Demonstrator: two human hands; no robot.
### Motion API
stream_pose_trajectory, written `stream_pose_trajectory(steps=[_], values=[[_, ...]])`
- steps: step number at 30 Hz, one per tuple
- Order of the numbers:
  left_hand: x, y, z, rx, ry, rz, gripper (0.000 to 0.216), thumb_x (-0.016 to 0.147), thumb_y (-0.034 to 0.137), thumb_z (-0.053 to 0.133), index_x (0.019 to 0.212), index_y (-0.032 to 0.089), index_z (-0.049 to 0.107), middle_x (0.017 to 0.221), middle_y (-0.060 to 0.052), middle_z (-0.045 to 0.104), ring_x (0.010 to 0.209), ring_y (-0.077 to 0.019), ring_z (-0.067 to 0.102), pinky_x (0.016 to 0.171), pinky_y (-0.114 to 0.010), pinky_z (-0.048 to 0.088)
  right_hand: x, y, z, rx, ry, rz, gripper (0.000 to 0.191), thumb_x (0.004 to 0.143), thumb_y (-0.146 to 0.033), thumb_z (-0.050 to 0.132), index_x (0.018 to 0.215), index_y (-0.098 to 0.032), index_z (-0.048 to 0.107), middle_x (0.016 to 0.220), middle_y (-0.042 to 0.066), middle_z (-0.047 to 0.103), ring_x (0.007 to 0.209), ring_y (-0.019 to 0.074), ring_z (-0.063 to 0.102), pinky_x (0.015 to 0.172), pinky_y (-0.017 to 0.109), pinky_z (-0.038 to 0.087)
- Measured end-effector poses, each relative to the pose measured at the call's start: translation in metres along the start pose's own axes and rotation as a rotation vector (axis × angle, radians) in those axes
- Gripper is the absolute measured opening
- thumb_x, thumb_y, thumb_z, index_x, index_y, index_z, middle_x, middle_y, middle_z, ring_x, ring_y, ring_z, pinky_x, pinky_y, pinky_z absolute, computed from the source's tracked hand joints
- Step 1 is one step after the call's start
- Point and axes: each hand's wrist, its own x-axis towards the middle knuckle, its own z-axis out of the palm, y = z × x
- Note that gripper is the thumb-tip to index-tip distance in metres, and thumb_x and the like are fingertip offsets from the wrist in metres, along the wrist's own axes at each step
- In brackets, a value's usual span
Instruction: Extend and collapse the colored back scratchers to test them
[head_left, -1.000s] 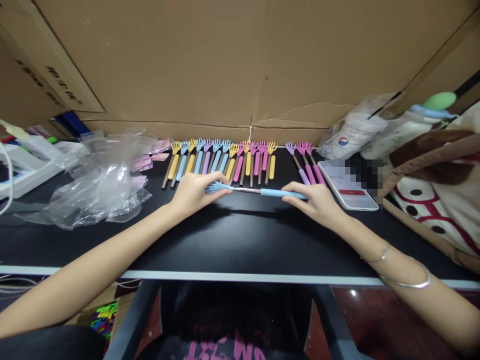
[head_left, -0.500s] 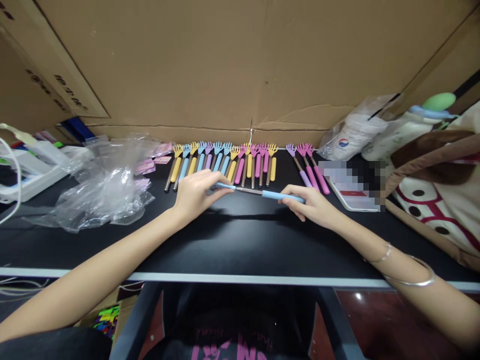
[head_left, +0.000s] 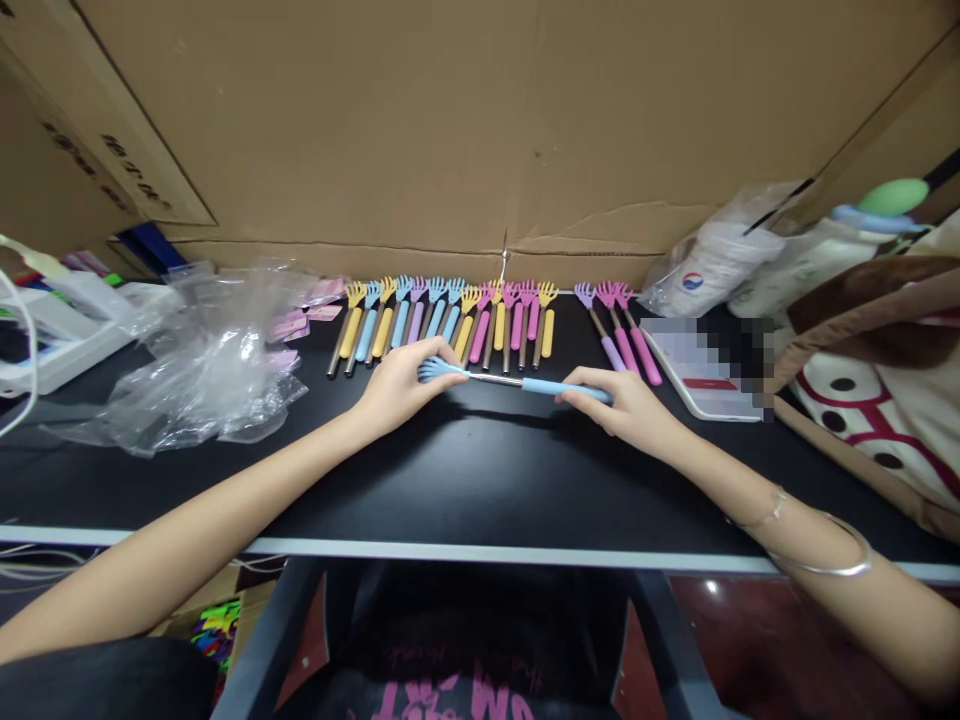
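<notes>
A blue telescopic back scratcher [head_left: 517,382] with a thin metal rod is stretched crosswise above the black table [head_left: 465,470]. My left hand [head_left: 401,385] pinches its hand-shaped blue head. My right hand [head_left: 630,410] grips its blue handle. Behind them lies a row of several scratchers [head_left: 450,325] in yellow, blue, purple and pink, side by side. Three more, purple and pink [head_left: 619,325], lie to the right of that row.
Crumpled clear plastic bags [head_left: 202,365] lie at the left, with a white device [head_left: 52,340] beyond them. A phone [head_left: 701,370] and a patterned bag [head_left: 870,380] sit at the right. Cardboard [head_left: 450,130] walls the back.
The scratcher's head was turned edge-on half a second ago and now shows its flat face again. Both hands have stayed in nearly the same place.
</notes>
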Motion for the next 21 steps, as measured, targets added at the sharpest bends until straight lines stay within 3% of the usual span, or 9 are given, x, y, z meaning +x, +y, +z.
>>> stream_pose_trajectory(steps=[3,9,21], values=[[0.0001,-0.0002,0.0006,-0.055,-0.047,-0.053,0.021,0.079,0.038,0.063,0.08,0.017,0.058,0.083,-0.001,0.066,0.077,-0.0172,0.059,0.073,-0.026,0.041,0.0015,0.001,-0.0002,-0.043,0.009,-0.059,0.031,0.085,-0.044,0.051,0.079,-0.017,0.065,0.07,0.002,0.064,0.06,0.0123,0.053,0.058,0.024,0.037],[0.0011,0.0006,0.0025,-0.155,-0.066,-0.095,0.02,0.075,0.035,0.064,0.077,0.017,0.056,0.082,-0.001,0.064,0.076,-0.0153,0.058,0.074,-0.025,0.041,0.001,0.0015,-0.0003,-0.055,0.002,-0.069,0.031,0.084,-0.044,0.051,0.078,-0.017,0.065,0.068,0.002,0.064,0.057,0.0117,0.05,0.056,0.024,0.035],[0.0015,0.0028,0.0043,-0.26,-0.115,-0.2,0.024,0.069,0.035,0.066,0.075,0.017,0.05,0.068,0.003,0.051,0.058,-0.0091,0.045,0.058,-0.022,0.034,0.001,0.0076,0.0001,-0.084,0.012,-0.104,0.027,0.084,-0.042,0.054,0.08,-0.018,0.064,0.067,0.0,0.063,0.056,0.0107,0.05,0.055,0.023,0.034]])
